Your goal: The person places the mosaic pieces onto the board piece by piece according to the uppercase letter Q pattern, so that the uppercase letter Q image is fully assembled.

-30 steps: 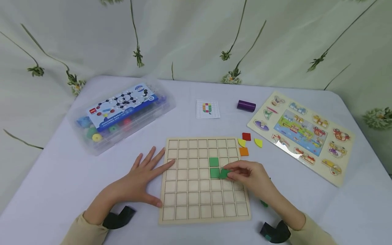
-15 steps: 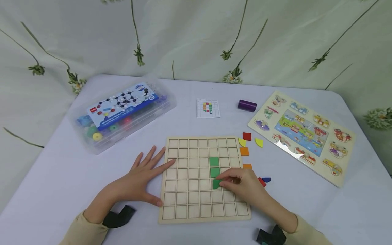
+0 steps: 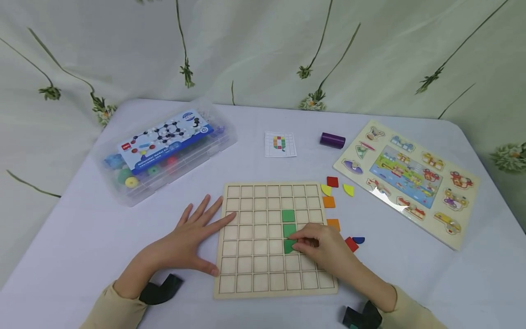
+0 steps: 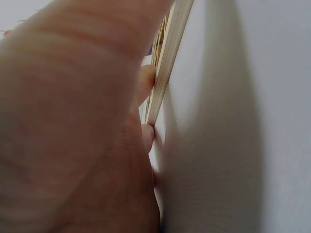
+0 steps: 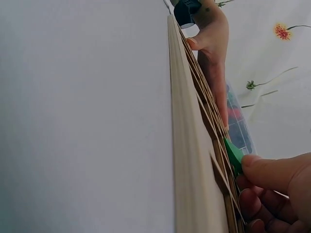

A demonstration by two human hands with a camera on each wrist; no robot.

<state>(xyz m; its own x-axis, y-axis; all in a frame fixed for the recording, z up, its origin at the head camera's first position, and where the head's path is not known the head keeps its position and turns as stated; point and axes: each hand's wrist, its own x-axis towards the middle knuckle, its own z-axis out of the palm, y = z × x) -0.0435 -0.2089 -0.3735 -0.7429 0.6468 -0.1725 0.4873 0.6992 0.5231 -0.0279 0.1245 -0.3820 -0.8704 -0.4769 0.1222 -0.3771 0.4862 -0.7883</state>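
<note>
One wooden grid board point(image 3: 260, 247) lies flat in the middle; it looks stiff and fairly light, likely to slide if bumped, so its outer rim is the place to steady it. The left hand point(image 3: 186, 244) rests along the left edge, fingers straight and spread. The right hand point(image 3: 322, 244) reaches in from the right, thumb and fingers pinching a green piece point(image 3: 289, 246). Two green squares point(image 3: 288, 215) sit in neighbouring cells, one on the far side of the other. The pinched piece is at the next cell on their near side, tipped up in the right wrist view; whether any edge is seated, I cannot tell. It seems thin, rigid, very light and perhaps slick, best held by its right edge, leaving the underside free.
</note>
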